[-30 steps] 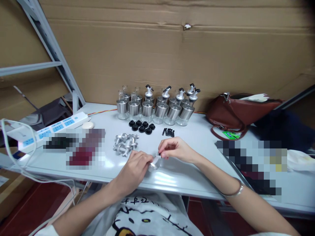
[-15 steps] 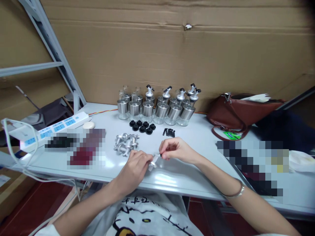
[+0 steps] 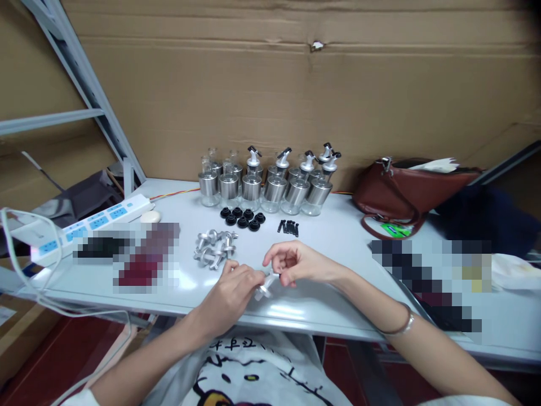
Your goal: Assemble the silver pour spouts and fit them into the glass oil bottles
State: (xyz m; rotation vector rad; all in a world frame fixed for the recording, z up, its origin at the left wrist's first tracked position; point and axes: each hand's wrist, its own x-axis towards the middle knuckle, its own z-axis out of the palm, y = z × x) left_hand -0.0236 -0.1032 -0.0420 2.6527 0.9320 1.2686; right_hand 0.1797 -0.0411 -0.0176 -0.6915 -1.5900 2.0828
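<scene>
Above the front of the table, my left hand point(image 3: 236, 290) is closed with its fingertips on a silver pourer spout point(image 3: 266, 286), held tilted. My right hand point(image 3: 298, 264) is beside the spout's upper end, its index finger and thumb apart. The thumb tip is at or very close to a small dark bit on that end; whether it touches I cannot tell. Past my left hand lies a cluster of loose silver pourer spouts point(image 3: 215, 248). Several black stoppers point(image 3: 242, 217) and a little group of black lever caps point(image 3: 288, 228) lie farther back.
Glass bottles with steel sleeves point(image 3: 274, 190) stand in rows at the back, some topped with pourers. A white power strip point(image 3: 97, 225) and a round white object point(image 3: 151, 217) are on the left. A brown handbag point(image 3: 406, 194) sits at the right, near blurred items.
My right hand's finger and thumb have parted from a pinch on the small black piece at the spout's end. My left hand still holds the spout. The view has shifted slightly.
</scene>
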